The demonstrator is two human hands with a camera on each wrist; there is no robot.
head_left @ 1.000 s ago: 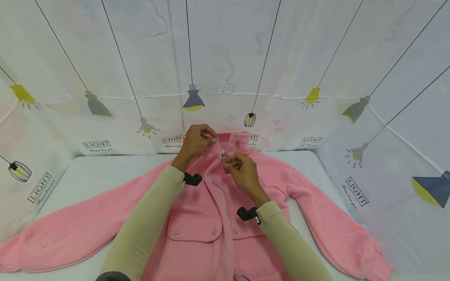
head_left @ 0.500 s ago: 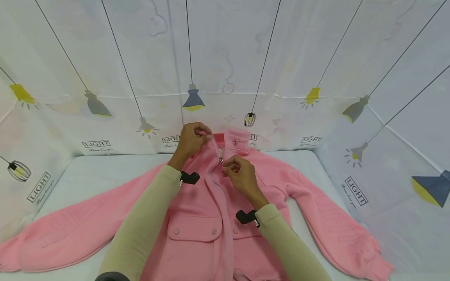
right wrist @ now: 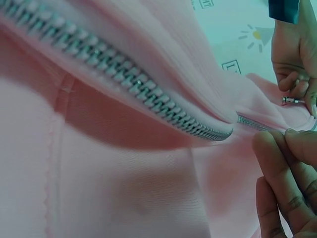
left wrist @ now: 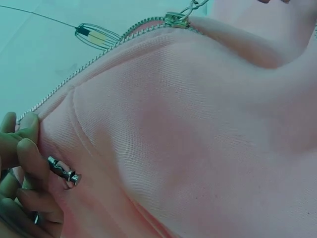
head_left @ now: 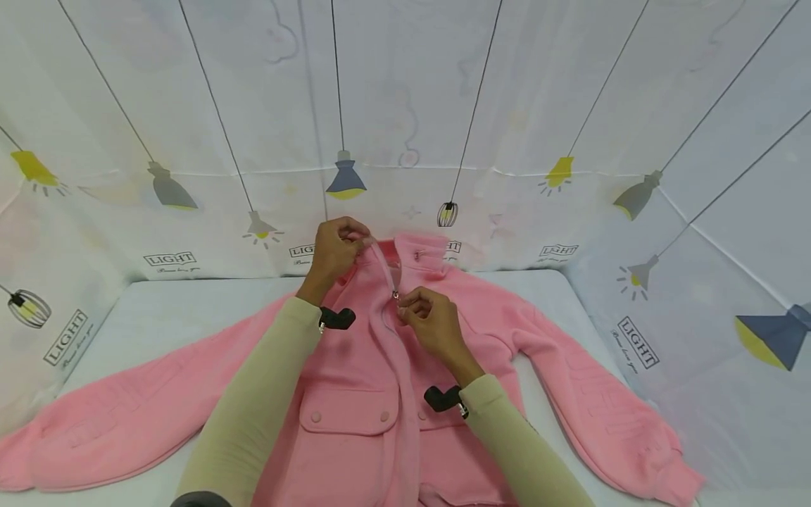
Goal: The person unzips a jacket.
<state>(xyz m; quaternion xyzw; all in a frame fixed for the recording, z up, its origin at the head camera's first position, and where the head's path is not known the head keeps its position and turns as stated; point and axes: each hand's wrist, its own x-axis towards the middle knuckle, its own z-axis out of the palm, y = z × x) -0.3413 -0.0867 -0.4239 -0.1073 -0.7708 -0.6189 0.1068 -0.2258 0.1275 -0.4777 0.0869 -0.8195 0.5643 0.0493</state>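
Note:
A pink jacket lies front up with its sleeves spread. My left hand pinches the top front edge of the collar; in the left wrist view its fingers lie beside a small metal fitting on the fabric. My right hand pinches at the zipper pull just below the slider, though its fingertips hide most of the pull. Above the slider the zipper halves part. Below it the metal teeth are joined.
The jacket rests on a white table. A pale cloth backdrop printed with lamps stands behind and at both sides. Flap pockets with snap buttons lie on the jacket front, and the sleeves reach toward both sides.
The zipper slider has moved slightly down the jacket with my right hand. My left hand has drawn the collar edge to the left and slightly up, and the gap at the neck is wider.

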